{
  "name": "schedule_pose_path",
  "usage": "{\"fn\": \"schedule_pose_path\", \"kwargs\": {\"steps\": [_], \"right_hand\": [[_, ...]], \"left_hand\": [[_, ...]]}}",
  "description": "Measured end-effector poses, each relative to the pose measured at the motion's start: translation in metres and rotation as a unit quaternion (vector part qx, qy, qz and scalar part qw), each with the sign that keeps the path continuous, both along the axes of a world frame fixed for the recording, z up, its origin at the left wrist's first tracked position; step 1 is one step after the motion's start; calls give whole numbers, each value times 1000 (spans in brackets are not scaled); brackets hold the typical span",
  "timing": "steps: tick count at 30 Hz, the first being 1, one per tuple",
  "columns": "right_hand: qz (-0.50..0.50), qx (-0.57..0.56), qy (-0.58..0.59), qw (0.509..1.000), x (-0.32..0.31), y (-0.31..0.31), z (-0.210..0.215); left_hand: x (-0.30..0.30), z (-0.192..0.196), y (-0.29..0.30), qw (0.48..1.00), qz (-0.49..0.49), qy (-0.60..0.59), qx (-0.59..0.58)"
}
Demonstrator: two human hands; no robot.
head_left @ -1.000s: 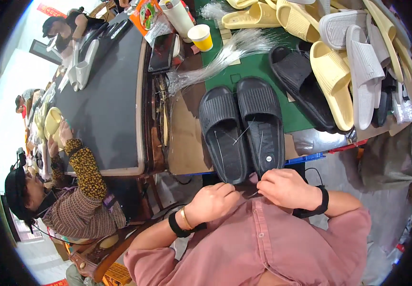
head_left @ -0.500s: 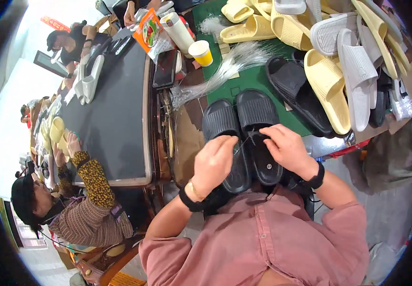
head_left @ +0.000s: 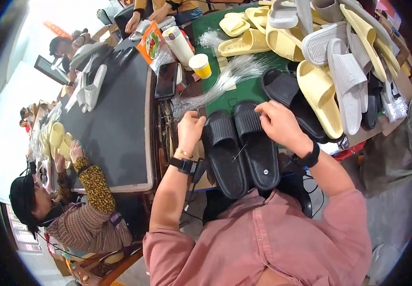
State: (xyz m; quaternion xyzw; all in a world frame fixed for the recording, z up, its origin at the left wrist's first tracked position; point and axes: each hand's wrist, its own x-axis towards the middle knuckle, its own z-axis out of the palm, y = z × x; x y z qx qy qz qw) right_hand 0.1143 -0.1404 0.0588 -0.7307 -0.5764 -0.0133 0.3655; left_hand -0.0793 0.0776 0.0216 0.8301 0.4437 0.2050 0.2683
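A pair of black slide slippers [head_left: 226,159] rests side by side in front of me, toes away from me, overhanging the table's near edge. A thin strand [head_left: 239,151] crosses their inner edges just below the straps. My left hand [head_left: 190,129] is beside the left slipper's strap, thumb and fingertips pinched together. Over the outer side of the right slipper's strap, my right hand [head_left: 282,124] has its fingers bent in toward the thumb. Whatever either hand pinches is too fine to make out.
Clear plastic strands [head_left: 234,76] lie on the green mat [head_left: 225,99]. Yellow, grey and black slides [head_left: 318,90] pile up at right. A phone [head_left: 166,80], yellow cup [head_left: 200,66] and white bottle [head_left: 177,45] stand at upper left. A person [head_left: 82,219] handles yellow slides at the dark table [head_left: 120,128].
My hands have moved apart and away from me, from between the slippers to their outer sides near the straps. The slippers now show more fully, with the strand across them.
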Motion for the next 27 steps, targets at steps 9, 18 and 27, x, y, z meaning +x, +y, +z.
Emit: {"fn": "schedule_pose_path", "kwargs": {"steps": [9,18,27], "right_hand": [[94,-74,19,993,-69,-29,-17],[71,-91,79,990,-65,-30,-37],[21,-123,72,990,-63,-11,-45]], "left_hand": [[7,-9,-3,999,2,-17,28],[14,13,-19,996,-77,-41,13],[48,28,-15,986,-165,-3,36]]}}
